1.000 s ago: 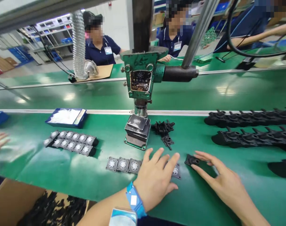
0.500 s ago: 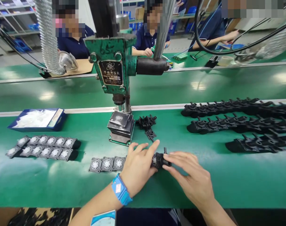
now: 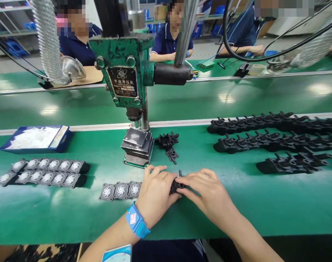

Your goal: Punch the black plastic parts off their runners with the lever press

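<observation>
A black plastic pump cover (image 3: 177, 186) with a pipe stub pointing up is pinched between the thumb and fingers of my right hand (image 3: 211, 191). My left hand (image 3: 156, 193), with a blue wrist strap (image 3: 137, 219), closes its thumb and forefinger on the left side of the same part, the other fingers curled over the row. Left of it lies a row of square grey pump bodies (image 3: 121, 190) with white impellers, whose right end my left hand hides. Beyond my hands are a loose black cover (image 3: 172, 155) and a small pile of covers (image 3: 167, 139).
A green hand press (image 3: 122, 72) stands ahead over a metal block (image 3: 137, 147). More pump bodies (image 3: 47, 177) lie at left, near a blue box (image 3: 37, 139) of white parts. Rows of black assembled parts (image 3: 264, 140) line the right. Co-workers (image 3: 171, 40) sit across the bench.
My right hand has moved left with the pump cover, up against my left hand. My left fingers have drawn in around it. The view has shifted slightly.
</observation>
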Motion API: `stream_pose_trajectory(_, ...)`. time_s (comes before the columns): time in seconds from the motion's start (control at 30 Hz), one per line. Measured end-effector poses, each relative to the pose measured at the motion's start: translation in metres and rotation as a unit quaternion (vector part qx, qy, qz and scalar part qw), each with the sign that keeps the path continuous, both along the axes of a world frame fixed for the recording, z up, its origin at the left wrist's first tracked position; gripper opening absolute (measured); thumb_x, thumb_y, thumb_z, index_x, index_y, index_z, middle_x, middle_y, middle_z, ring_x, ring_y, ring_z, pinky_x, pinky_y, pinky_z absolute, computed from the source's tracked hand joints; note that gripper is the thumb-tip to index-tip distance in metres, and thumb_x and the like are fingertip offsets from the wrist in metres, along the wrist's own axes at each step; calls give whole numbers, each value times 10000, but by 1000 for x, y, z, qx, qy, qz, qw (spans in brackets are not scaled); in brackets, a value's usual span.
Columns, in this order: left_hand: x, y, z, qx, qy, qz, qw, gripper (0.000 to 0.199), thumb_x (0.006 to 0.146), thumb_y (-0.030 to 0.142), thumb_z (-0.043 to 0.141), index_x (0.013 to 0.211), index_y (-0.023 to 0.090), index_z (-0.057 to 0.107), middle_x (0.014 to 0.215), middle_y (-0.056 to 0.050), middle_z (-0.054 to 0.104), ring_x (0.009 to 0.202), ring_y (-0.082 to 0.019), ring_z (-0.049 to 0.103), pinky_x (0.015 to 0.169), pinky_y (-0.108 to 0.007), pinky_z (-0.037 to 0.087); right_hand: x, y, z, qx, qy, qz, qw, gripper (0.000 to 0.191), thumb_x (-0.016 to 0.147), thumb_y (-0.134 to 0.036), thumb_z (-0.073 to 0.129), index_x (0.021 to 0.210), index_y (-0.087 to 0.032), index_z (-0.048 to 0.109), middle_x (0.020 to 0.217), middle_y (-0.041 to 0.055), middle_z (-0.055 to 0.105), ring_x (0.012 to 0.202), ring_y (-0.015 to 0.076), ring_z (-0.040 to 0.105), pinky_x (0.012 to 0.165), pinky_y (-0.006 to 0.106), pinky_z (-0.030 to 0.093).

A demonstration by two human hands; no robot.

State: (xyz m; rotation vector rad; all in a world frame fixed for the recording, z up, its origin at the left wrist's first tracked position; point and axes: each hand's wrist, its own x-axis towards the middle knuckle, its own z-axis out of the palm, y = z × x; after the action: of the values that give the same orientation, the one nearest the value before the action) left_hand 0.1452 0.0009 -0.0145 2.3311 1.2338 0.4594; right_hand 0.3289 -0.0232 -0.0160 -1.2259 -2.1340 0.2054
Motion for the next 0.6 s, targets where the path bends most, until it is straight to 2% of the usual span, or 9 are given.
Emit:
stream_pose_trajectory(0.1, 1, 1, 1, -4, -4, 6, 1000, 349, 736, 265, 834, 1042, 218, 672, 1075, -39, 749, 1217, -326, 555, 1008, -515, 306, 0, 2, 0, -14, -8, 12, 1000, 187, 986, -333, 523, 1004, -224, 673, 885, -18, 733, 788, 93, 655, 867, 299, 342)
stream_pose_trajectory(0.23, 1, 0, 1, -1, -4, 11, 1000, 342, 743, 268, 831, 1043, 217, 675, 1109, -32, 743, 1226, -325, 547, 1000, -510, 307, -4, 1, 1, 4, -19, 12, 1000, 196, 997, -294, 494, 981, -216, 673, 872, -5, 733, 793, 106, 652, 864, 317, 338)
stream_pose_trajectory(0.37, 3, 0, 3, 1, 2, 12, 1000, 280, 775, 310, 802, 1013, 215, 690, 1059, -40, 753, 1200, -321, 561, 989, -507, 310, -1, 3, 1, -13, -15, 19, 1000, 167, 980, -292, 526, 1004, -218, 674, 884, 0, 734, 788, 106, 658, 838, 308, 386)
stream_pose_trajectory(0.47, 4, 1, 4, 0, 13, 10, 1000, 295, 739, 284, 823, 997, 213, 700, 1039, -47, 754, 1169, -318, 573, 977, -497, 318, 2, 4, -1, -35, -15, 25, 999, 154, 959, -307, 560, 1027, -226, 673, 903, 1, 737, 802, 107, 664, 817, 295, 428)
stream_pose_trajectory(0.6, 4, 5, 3, -8, 26, 3, 1000, 339, 683, 300, 863, 975, 223, 708, 1022, -46, 752, 1114, -302, 592, 958, -484, 333, 2, -1, -3, -29, -28, 19, 999, 168, 975, -283, 522, 1013, -227, 676, 845, 2, 728, 741, 111, 656, 842, 314, 422)
